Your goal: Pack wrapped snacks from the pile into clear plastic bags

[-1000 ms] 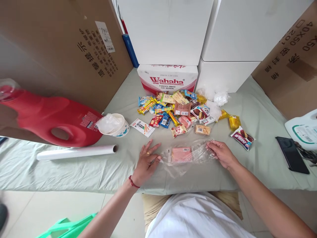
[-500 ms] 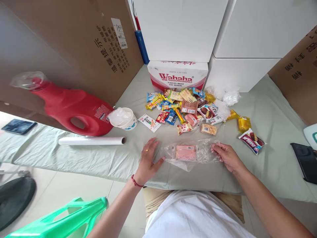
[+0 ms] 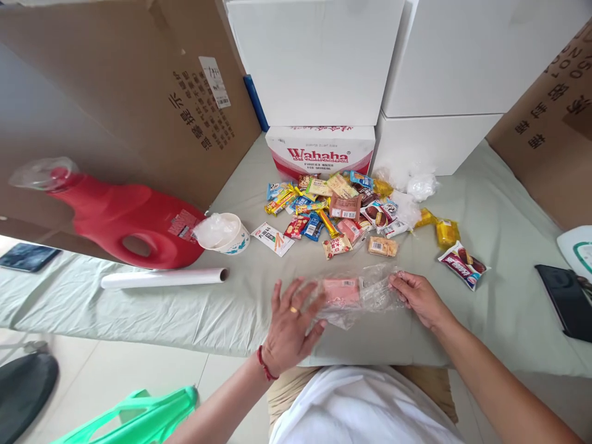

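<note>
The right hand [image 3: 419, 299] has its grip closed on the gathered right end of a clear plastic bag [image 3: 382, 291], while the left hand [image 3: 292, 325] is open, fingers spread and blurred over the bag's left end; whether it touches the film, I cannot tell. The pink packet [image 3: 341, 292] appears to lie inside the bag, flat on the cloth-covered tabletop [image 3: 252, 324], between the hands. A hard pull from the right could drag bag and packet sideways, since nothing clearly pins the left end. Thin, crumpled film may also tear or slip from the fingertips. Sweeping forward, either hand could knock the wafer packet [image 3: 382, 246] or the nearby snack pile [image 3: 319, 213].
</note>
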Action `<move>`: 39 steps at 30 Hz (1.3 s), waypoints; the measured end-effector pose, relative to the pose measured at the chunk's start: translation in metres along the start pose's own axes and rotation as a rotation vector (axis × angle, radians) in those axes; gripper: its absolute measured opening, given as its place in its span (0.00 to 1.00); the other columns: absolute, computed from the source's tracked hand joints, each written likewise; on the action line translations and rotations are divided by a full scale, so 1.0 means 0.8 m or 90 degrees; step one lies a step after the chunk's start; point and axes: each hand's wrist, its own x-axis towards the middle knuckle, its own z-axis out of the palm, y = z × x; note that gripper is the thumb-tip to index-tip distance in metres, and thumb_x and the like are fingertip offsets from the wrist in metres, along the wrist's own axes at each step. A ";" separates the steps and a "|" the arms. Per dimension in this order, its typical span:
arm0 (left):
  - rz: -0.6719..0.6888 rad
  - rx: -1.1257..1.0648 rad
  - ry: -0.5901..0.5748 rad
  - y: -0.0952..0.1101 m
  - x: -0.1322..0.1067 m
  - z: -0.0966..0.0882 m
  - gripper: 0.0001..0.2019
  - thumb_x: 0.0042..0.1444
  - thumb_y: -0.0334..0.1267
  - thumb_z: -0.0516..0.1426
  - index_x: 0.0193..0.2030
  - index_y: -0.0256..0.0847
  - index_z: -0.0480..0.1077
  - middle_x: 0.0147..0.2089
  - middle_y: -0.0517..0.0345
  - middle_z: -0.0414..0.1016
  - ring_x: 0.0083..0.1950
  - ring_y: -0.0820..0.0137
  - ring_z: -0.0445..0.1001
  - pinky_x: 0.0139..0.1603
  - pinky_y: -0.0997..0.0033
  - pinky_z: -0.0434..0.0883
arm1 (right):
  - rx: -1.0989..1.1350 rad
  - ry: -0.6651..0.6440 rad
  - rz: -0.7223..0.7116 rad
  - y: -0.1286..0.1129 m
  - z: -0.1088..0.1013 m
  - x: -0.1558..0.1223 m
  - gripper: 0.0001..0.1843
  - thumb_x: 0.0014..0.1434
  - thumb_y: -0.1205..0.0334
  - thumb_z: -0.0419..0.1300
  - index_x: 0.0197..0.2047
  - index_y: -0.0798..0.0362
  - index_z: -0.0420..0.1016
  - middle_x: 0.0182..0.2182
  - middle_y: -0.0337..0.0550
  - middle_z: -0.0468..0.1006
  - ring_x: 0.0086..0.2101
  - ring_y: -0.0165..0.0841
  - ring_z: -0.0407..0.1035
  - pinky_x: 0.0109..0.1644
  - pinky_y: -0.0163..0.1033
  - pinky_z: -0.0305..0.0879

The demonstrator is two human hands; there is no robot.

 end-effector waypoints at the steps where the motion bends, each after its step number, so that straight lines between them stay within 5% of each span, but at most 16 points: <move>1: -0.056 0.004 0.005 -0.002 0.003 0.002 0.26 0.60 0.45 0.60 0.65 0.45 0.68 0.68 0.45 0.69 0.75 0.47 0.54 0.75 0.34 0.41 | 0.001 0.001 -0.001 0.001 0.000 -0.001 0.32 0.48 0.29 0.66 0.28 0.53 0.74 0.19 0.32 0.61 0.21 0.26 0.53 0.22 0.32 0.49; 4: -0.201 -0.049 0.033 -0.007 0.018 0.010 0.15 0.61 0.45 0.59 0.52 0.44 0.76 0.65 0.45 0.70 0.76 0.45 0.52 0.73 0.30 0.47 | 0.007 0.004 -0.002 0.003 -0.001 -0.004 0.32 0.48 0.29 0.67 0.28 0.53 0.74 0.19 0.32 0.61 0.21 0.25 0.52 0.22 0.32 0.48; 7: -0.300 -0.171 0.089 -0.025 0.042 0.022 0.08 0.62 0.40 0.57 0.35 0.45 0.77 0.55 0.52 0.77 0.73 0.53 0.58 0.71 0.39 0.58 | 0.015 0.000 -0.007 0.005 -0.001 -0.005 0.31 0.48 0.30 0.67 0.29 0.53 0.74 0.19 0.33 0.62 0.21 0.25 0.52 0.21 0.31 0.48; 11: -0.422 -0.202 0.154 -0.079 0.081 0.039 0.05 0.54 0.39 0.59 0.30 0.43 0.75 0.43 0.51 0.78 0.56 0.55 0.72 0.61 0.46 0.70 | 0.024 -0.005 -0.015 0.002 0.004 -0.004 0.30 0.48 0.31 0.68 0.29 0.54 0.75 0.21 0.35 0.65 0.21 0.25 0.53 0.20 0.31 0.48; 14: -0.480 -0.167 0.220 -0.104 0.084 0.028 0.06 0.53 0.36 0.55 0.35 0.41 0.73 0.41 0.49 0.74 0.46 0.58 0.74 0.48 0.51 0.75 | 0.027 -0.004 -0.014 -0.004 0.009 -0.004 0.31 0.46 0.31 0.69 0.29 0.54 0.75 0.21 0.34 0.64 0.21 0.26 0.53 0.20 0.32 0.47; 17: -0.398 -0.170 0.256 -0.084 0.054 -0.007 0.12 0.52 0.32 0.52 0.43 0.42 0.70 0.46 0.50 0.74 0.49 0.61 0.75 0.46 0.59 0.75 | 0.031 0.000 -0.016 -0.009 0.010 -0.004 0.31 0.46 0.31 0.69 0.29 0.54 0.76 0.20 0.34 0.63 0.21 0.26 0.54 0.21 0.32 0.48; 19: -0.098 -0.192 0.174 -0.055 0.026 -0.029 0.21 0.53 0.29 0.53 0.55 0.45 0.67 0.52 0.51 0.77 0.53 0.62 0.76 0.54 0.56 0.73 | 0.034 0.004 -0.012 -0.010 0.009 -0.005 0.32 0.46 0.30 0.69 0.29 0.54 0.76 0.20 0.34 0.63 0.22 0.26 0.54 0.21 0.32 0.47; 21: 0.116 -0.159 0.026 -0.031 0.005 -0.039 0.29 0.54 0.27 0.54 0.63 0.48 0.62 0.62 0.49 0.74 0.63 0.59 0.73 0.70 0.45 0.59 | 0.035 0.006 -0.007 -0.009 0.008 -0.005 0.32 0.46 0.30 0.69 0.29 0.55 0.75 0.20 0.34 0.63 0.22 0.26 0.54 0.21 0.31 0.47; 23: 0.197 -0.097 -0.078 -0.020 -0.006 -0.033 0.30 0.59 0.30 0.56 0.68 0.51 0.59 0.68 0.49 0.70 0.70 0.57 0.66 0.76 0.38 0.38 | 0.032 0.000 -0.008 -0.006 0.008 -0.004 0.32 0.47 0.29 0.68 0.29 0.54 0.75 0.19 0.33 0.62 0.21 0.26 0.53 0.22 0.32 0.47; 25: 0.192 -0.050 -0.107 -0.021 -0.010 -0.016 0.29 0.64 0.39 0.58 0.70 0.50 0.57 0.68 0.47 0.71 0.73 0.56 0.62 0.75 0.37 0.27 | 0.028 -0.012 -0.013 -0.004 0.009 -0.004 0.32 0.49 0.29 0.67 0.29 0.54 0.75 0.18 0.32 0.60 0.21 0.26 0.52 0.22 0.32 0.48; 29: 0.106 -0.049 -0.086 -0.038 -0.006 0.011 0.34 0.63 0.53 0.59 0.71 0.41 0.58 0.59 0.43 0.78 0.71 0.53 0.66 0.75 0.39 0.21 | 0.023 -0.032 -0.017 0.000 0.011 -0.004 0.32 0.51 0.29 0.65 0.29 0.54 0.74 0.18 0.32 0.60 0.21 0.26 0.52 0.22 0.32 0.48; 34: 0.020 -0.066 -0.155 -0.053 -0.001 -0.001 0.15 0.60 0.39 0.59 0.54 0.49 0.73 0.58 0.52 0.80 0.72 0.52 0.64 0.73 0.35 0.18 | 0.032 -0.024 -0.023 -0.006 0.008 -0.004 0.31 0.50 0.30 0.67 0.29 0.54 0.74 0.21 0.34 0.63 0.22 0.26 0.53 0.22 0.32 0.48; 39: -0.056 -0.148 -0.227 -0.069 0.004 -0.013 0.08 0.61 0.35 0.55 0.39 0.51 0.76 0.59 0.57 0.80 0.74 0.53 0.61 0.73 0.30 0.24 | 0.031 -0.023 0.002 -0.014 0.001 -0.009 0.31 0.48 0.30 0.68 0.30 0.54 0.75 0.25 0.38 0.69 0.22 0.25 0.55 0.22 0.32 0.49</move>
